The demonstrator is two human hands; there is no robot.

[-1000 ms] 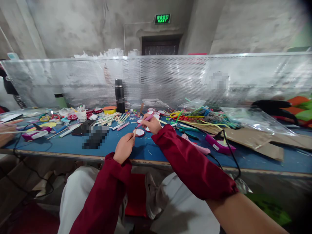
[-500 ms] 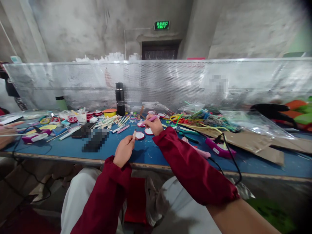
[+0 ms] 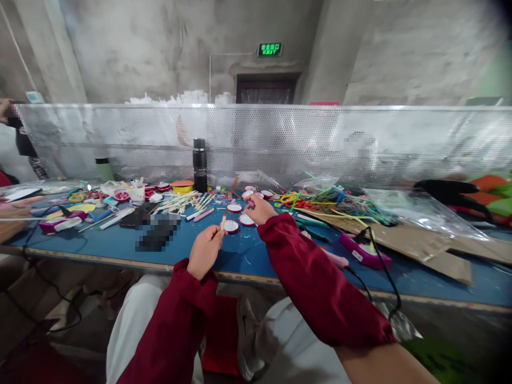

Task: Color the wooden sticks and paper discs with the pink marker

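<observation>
My left hand (image 3: 206,248) is closed on a short pale stick (image 3: 223,223) with a dark reddish tip, held upright above the table's front part. My right hand (image 3: 261,210) pinches a pinkish-purple pen (image 3: 252,204), seen almost end-on, so most of it is hidden. Between and beyond the hands lie shallow white discs with red rims: one disc (image 3: 231,227) is just right of the stick, another disc (image 3: 246,219) sits below my right fingers, and a third disc (image 3: 234,208) is farther back. A pink marker (image 3: 204,215) lies left of them.
A black bottle (image 3: 199,165) stands before the perforated metal screen (image 3: 280,144). Pale sticks (image 3: 182,201) are heaped at left, near a dark phone (image 3: 158,233). Coloured pipe cleaners (image 3: 344,205), a purple corded device (image 3: 364,250) and cardboard (image 3: 412,242) occupy the right. Another person's hand (image 3: 14,221) is far left.
My right hand has turned, so the pen that lay sideways over the discs now points nearly along my view. My left hand still holds the stick. The view has shifted slightly.
</observation>
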